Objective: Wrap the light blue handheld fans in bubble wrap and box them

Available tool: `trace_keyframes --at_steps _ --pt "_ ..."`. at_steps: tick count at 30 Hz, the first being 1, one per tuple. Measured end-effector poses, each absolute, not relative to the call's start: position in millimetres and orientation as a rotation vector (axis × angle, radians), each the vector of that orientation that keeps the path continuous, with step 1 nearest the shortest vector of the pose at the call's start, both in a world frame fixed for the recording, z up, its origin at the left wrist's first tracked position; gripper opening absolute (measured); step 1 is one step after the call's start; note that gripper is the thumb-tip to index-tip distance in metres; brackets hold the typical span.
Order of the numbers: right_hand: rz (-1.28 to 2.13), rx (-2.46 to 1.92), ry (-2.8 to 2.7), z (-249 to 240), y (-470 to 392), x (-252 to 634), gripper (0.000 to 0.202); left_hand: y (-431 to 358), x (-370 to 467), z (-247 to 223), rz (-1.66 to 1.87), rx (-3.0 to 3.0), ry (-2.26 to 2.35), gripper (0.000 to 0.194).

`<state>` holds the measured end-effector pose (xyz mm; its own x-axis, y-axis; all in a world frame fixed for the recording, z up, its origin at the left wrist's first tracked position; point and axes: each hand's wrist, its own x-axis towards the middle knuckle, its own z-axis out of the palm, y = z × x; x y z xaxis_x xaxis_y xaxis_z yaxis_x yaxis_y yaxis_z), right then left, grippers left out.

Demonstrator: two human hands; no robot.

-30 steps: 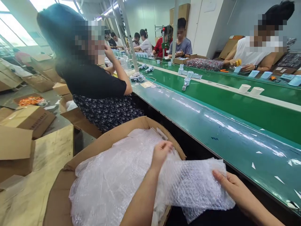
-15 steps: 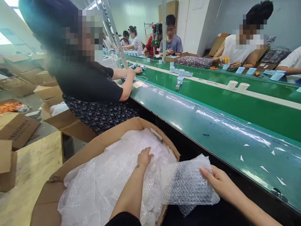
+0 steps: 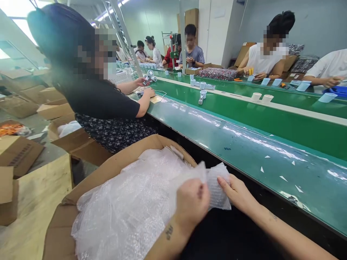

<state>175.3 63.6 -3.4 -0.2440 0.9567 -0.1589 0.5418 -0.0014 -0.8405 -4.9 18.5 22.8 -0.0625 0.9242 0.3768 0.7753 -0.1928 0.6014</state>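
Observation:
A pile of clear bubble wrap [image 3: 130, 195] fills the cardboard box [image 3: 89, 177] in front of me. My right hand [image 3: 238, 191] pinches a flat bubble wrap piece [image 3: 219, 189] between thumb and fingers, over the box's right edge. Close beside it on the left, my left hand [image 3: 192, 202] is closed, blurred by motion, with a bubble wrap sheet at its fingers. The two hands are nearly together, between the box and the bench edge.
A green conveyor bench [image 3: 244, 144] runs across, bearing white scraps [image 3: 283, 178], light blue cups [image 3: 327, 97] and a grey device [image 3: 201, 98]. On the left a person in black [image 3: 100, 97] leans on it. Other people sit opposite. Open cartons [image 3: 24, 151] stand at far left.
My left hand has come off the pile, moved right and closed on wrap next to my right hand. My right hand has shifted slightly left with its piece. The neighbouring person has lifted a device.

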Motion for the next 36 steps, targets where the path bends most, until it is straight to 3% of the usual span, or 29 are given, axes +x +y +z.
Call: trace_keyframes --at_steps 4,8,10,11,13,17,20,30,36 --pt "1.772 -1.252 -1.472 9 51 168 0.055 5 42 19 0.989 1.941 1.497 0.01" --pt "1.942 -1.377 -1.114 -3 50 189 0.057 42 -1 3 0.706 1.432 1.015 0.023" --pt "1.886 -1.513 -1.062 -14 52 202 0.061 82 -41 -14 0.803 1.179 1.281 0.031" --pt "1.85 -1.569 -1.096 -20 53 206 0.064 103 -60 -26 0.991 1.041 1.644 0.03" --pt "1.795 -1.628 -1.239 -26 55 211 0.069 139 -92 -54 1.104 0.937 1.911 0.023" --pt "1.738 -1.581 -1.482 -24 58 212 0.068 165 -116 -107 1.157 0.825 2.074 0.021" --pt "1.68 -1.575 -1.539 -16 60 213 0.065 154 -115 -122 1.24 0.813 2.048 0.02" --pt "1.659 -1.558 -1.482 -21 63 194 0.054 71 -84 -17 1.684 1.092 1.583 0.022" --pt "1.596 -1.509 -1.432 -15 66 191 0.05 14 -42 20 1.711 1.33 1.593 0.019"
